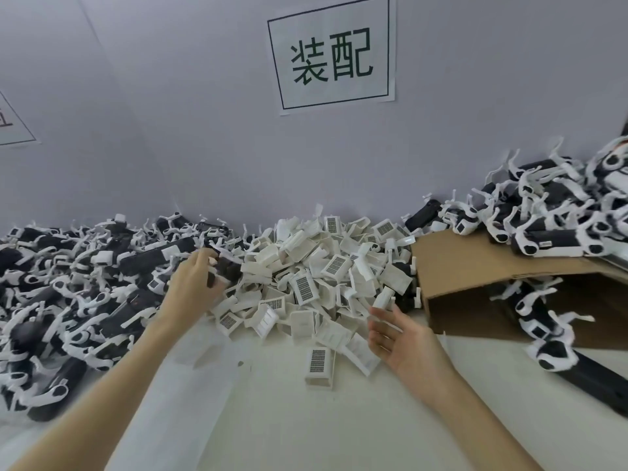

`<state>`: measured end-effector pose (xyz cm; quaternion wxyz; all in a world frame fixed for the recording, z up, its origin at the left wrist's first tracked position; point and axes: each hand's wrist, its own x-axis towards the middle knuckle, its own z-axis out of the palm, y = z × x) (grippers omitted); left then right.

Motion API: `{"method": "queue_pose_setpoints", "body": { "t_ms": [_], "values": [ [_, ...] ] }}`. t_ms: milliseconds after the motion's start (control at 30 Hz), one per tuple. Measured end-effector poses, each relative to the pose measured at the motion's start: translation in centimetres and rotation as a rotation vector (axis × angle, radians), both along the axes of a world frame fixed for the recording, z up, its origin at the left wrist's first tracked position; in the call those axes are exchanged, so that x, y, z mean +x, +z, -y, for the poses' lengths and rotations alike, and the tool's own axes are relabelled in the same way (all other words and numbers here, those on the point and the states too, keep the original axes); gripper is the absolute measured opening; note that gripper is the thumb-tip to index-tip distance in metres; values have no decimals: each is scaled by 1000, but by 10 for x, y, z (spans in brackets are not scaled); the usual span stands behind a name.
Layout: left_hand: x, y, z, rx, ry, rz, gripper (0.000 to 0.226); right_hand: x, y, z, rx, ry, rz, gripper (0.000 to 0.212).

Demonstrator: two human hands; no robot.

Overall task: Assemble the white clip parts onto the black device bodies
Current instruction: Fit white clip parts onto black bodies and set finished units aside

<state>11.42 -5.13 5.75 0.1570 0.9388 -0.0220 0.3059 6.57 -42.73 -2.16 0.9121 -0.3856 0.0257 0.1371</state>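
A heap of white clip parts [316, 283] lies in the middle of the table against the wall. Black device bodies with white arms [68, 294] are piled on the left. My left hand [195, 283] reaches to the right edge of that pile and its fingers curl round a black device body [226, 268]. My right hand [397, 334] is at the near right edge of the clip heap, palm turned left, and pinches a white clip part [383, 297] between thumb and fingertips.
A tilted cardboard box [475, 266] on the right carries more black-and-white devices [550, 212], and several lie under its flap [543, 328]. A paper sign [333, 56] hangs on the grey wall. One loose clip [319, 367] lies on the white tabletop [306, 419].
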Motion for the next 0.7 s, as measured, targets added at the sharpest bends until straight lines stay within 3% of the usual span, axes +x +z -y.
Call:
{"method": "queue_pose_setpoints", "body": {
  "t_ms": [167,300,400,467,567,700],
  "values": [
    [-29,33,58,-230,-201,206,35,2,2,2,24,1,-11,47],
    [-62,12,116,-734,-526,121,31,0,25,7,-146,2,33,63],
    [-78,-24,156,-927,-676,65,34,-5,44,16,-333,104,25,85],
    [-84,-42,176,-915,-718,18,32,-10,50,22,-465,129,15,97],
    [-87,-57,189,-788,-780,-43,37,-19,43,27,-643,46,-14,85],
    [-85,-63,190,-661,-828,-35,54,-26,20,19,-462,-91,-30,49]
  ]
}}
